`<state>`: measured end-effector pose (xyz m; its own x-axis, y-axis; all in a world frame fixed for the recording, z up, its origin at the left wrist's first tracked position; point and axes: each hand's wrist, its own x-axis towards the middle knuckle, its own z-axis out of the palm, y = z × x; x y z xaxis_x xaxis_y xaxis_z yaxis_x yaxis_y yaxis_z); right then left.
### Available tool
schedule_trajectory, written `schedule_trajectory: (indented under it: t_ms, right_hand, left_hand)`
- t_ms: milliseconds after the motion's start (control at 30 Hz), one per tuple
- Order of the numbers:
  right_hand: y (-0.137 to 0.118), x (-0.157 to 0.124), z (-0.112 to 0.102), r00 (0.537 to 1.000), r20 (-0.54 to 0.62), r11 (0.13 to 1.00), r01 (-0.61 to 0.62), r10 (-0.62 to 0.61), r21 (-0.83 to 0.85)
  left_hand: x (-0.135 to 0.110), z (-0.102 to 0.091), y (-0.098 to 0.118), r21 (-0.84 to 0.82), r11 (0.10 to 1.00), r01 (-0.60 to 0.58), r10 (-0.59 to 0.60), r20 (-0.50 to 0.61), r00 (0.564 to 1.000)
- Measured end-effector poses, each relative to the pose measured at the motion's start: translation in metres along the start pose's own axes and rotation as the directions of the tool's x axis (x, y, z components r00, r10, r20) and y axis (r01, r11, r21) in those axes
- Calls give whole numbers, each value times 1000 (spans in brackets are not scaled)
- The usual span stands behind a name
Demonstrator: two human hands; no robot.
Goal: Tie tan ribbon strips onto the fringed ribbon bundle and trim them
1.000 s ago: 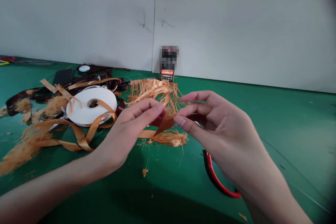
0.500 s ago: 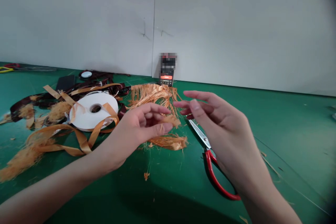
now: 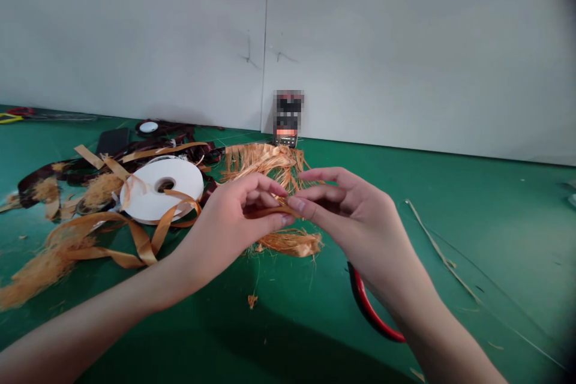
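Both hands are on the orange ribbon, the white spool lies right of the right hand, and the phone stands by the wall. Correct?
One slip: the head view shows the white spool to the left of the left hand, not right of the right hand. The orange ribbon and the phone are as you say.

dim light is greying the wall (image 3: 405, 54); soft glare is paling the tabletop (image 3: 477, 210), shadow darkening its near side; vignetting is blackening the right corners; pixelation is masking the phone (image 3: 285, 132).
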<state>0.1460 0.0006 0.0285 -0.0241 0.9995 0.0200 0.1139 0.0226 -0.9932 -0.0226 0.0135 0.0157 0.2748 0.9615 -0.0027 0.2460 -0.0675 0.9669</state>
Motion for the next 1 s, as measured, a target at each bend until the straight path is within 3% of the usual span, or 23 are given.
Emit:
schedule_trajectory:
  t_ms: [233,700,1000]
  right_hand:
    - [1,-1,-3,998,-67,998,4,0,57]
    - [3,0,-2,997,13,986,-77,76,148]
    - [5,-3,-3,996,41,949,-85,76,303]
  left_hand:
    - [2,0,0,60,998,-28,29,-22,999]
    - [1,2,-1,-19,1000,-25,25,-5,1000]
    - [-3,5,3,-8,1000,-30,30,-4,1000]
